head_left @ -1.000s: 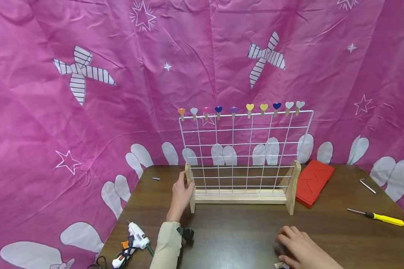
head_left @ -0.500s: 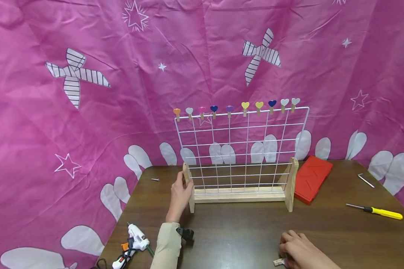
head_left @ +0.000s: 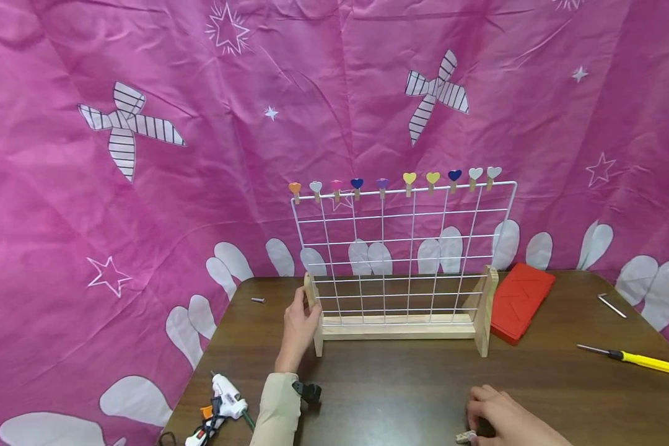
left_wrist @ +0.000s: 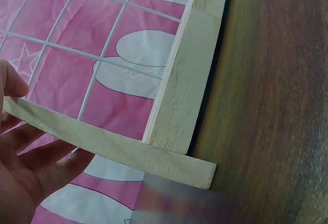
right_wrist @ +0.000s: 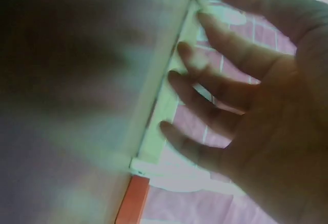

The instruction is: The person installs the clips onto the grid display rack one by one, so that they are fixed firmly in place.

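A white wire grid panel (head_left: 398, 238) stands upright in a wooden stand (head_left: 398, 331). Several small wooden clothespins topped with coloured hearts, such as a yellow heart clothespin (head_left: 409, 179), sit along its top bar. My left hand (head_left: 299, 322) grips the stand's left upright (left_wrist: 102, 141), thumb on one side and fingers on the other. At the front right, my right hand (head_left: 504, 416) pinches a wooden clothespin (head_left: 465, 437) at its fingertips, low over the table. In the right wrist view only a bit of that clothespin shows at the top edge; the other fingers are loosely bent.
A red box (head_left: 521, 303) lies beside the stand's right upright. Farther right are a hex key (head_left: 612, 306) and a yellow-handled screwdriver (head_left: 627, 357). A glue gun (head_left: 225, 396) with its cord lies at front left, and a bolt (head_left: 258, 300) at back left. A pink curtain (head_left: 334, 93) hangs behind.
My right hand has closed on the clothespin, which has turned slightly at the fingertips. My left hand keeps its place on the upright. The head view has shifted a little.
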`<state>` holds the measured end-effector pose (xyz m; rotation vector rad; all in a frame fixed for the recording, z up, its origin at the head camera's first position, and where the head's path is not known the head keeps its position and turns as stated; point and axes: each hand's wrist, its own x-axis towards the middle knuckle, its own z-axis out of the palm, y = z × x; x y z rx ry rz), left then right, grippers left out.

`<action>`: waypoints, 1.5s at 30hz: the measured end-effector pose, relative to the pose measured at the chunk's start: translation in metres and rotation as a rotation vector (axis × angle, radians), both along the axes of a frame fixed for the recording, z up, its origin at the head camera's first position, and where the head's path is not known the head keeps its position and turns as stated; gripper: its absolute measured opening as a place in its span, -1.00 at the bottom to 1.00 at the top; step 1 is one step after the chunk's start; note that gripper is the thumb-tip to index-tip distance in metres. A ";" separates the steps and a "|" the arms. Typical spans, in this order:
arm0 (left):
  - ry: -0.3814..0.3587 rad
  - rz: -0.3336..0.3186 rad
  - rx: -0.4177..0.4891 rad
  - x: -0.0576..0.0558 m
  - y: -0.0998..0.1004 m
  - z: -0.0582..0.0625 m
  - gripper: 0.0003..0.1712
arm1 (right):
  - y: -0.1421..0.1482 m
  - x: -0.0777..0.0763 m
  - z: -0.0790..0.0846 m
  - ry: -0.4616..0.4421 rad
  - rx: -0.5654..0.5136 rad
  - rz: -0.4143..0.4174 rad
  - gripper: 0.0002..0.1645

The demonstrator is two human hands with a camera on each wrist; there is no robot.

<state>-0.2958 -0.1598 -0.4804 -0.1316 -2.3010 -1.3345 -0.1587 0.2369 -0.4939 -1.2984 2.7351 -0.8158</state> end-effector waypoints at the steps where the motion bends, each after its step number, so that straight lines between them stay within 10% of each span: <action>1: -0.002 -0.003 0.002 0.000 0.001 -0.001 -0.54 | 0.001 0.000 0.004 -0.002 -0.036 -0.001 -0.78; 17: -0.022 0.001 0.007 0.002 0.001 -0.001 -0.54 | 0.007 -0.022 0.090 0.409 -0.348 -0.049 -0.45; 23: -0.018 -0.006 0.015 0.002 0.002 0.000 -0.55 | 0.021 -0.036 0.150 0.560 -0.310 -0.148 -0.88; 29: -0.011 0.000 0.010 0.001 0.002 0.000 -0.55 | 0.034 -0.064 0.206 0.658 -0.284 -0.192 -0.95; 34: -0.007 -0.001 0.014 0.001 0.003 0.001 -0.54 | 0.044 -0.086 0.250 0.705 -0.255 -0.248 -0.61; 45: -0.025 0.000 0.002 0.003 0.002 0.002 -0.52 | 0.048 -0.112 0.314 0.769 -0.177 -0.321 -0.82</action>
